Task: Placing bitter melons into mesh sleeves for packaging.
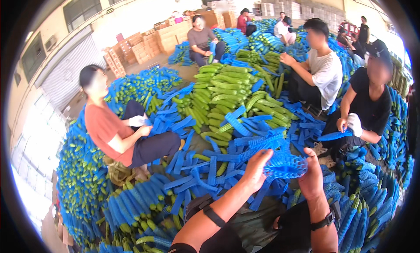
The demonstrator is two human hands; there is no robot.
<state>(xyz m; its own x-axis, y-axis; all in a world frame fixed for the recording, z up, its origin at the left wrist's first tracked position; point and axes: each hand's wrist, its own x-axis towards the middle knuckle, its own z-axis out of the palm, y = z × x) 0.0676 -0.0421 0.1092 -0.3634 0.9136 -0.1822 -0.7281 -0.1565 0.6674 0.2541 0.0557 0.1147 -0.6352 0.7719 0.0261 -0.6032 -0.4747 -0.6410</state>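
Between my two hands a blue foam net sleeve [284,166] is stretched wide, its mesh mouth turned towards me. My left hand [259,169] grips the sleeve's left side with the thumb on top. On the right side, my right hand [310,174] holds the other edge, palm facing inward. No vegetable shows inside the sleeve. Flat blue net sleeves [213,169] lie heaped just beyond and below my hands. Past them rises a pile of long green gourds or cucumbers [229,89], without sleeves.
Sleeved cucumbers [131,203] are stacked at my left, with more sleeved ones [354,213] at my right. A person in an orange shirt [110,131] sits at left. At right sit a person in white [328,69] and one in black [370,98]. Cartons [174,34] stand behind.
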